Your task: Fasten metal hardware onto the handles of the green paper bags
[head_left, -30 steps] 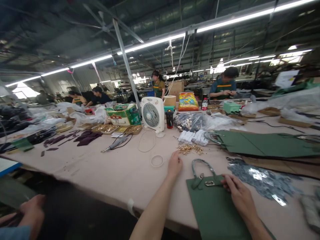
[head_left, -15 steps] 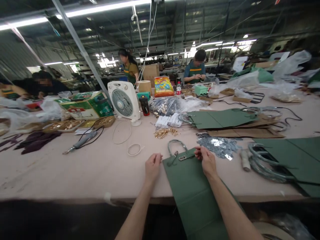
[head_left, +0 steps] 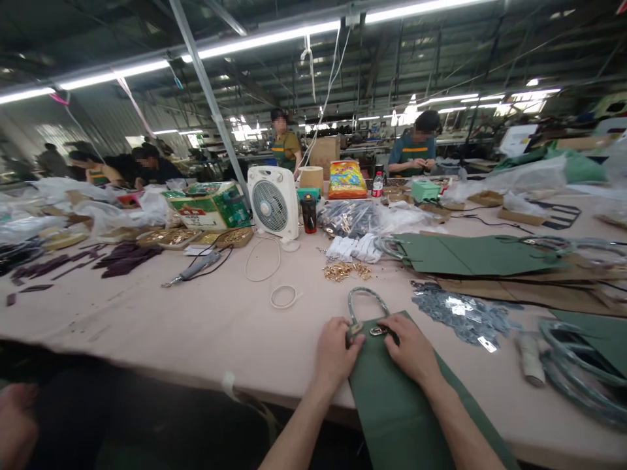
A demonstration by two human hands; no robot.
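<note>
A flat green bag piece (head_left: pixel 396 405) with a wrapped loop handle (head_left: pixel 366 300) lies in front of me and hangs over the table's near edge. My left hand (head_left: pixel 336 352) is curled on its top left corner beside the handle's base. My right hand (head_left: pixel 409 346) presses on the top edge with its fingers closed round a small metal clasp (head_left: pixel 378 331). A heap of small gold fittings (head_left: pixel 345 270) lies just beyond the handle. Silvery wrapped hardware pieces (head_left: pixel 460 313) are spread to the right of my right hand.
Stacked green bag panels (head_left: pixel 470 254) and brown card lie at right, with looped handles (head_left: pixel 578 372) nearer. A white fan (head_left: pixel 273 205), a dark cup (head_left: pixel 309 214), a green box (head_left: pixel 208 205), trays of fittings (head_left: pixel 181 237) and a corded tool (head_left: pixel 193 269) stand at the back. Several people work beyond.
Both my hands have closed in on the top of the green bag piece, the left now resting on it and the right over the clasp. The camera has swung left and up.
</note>
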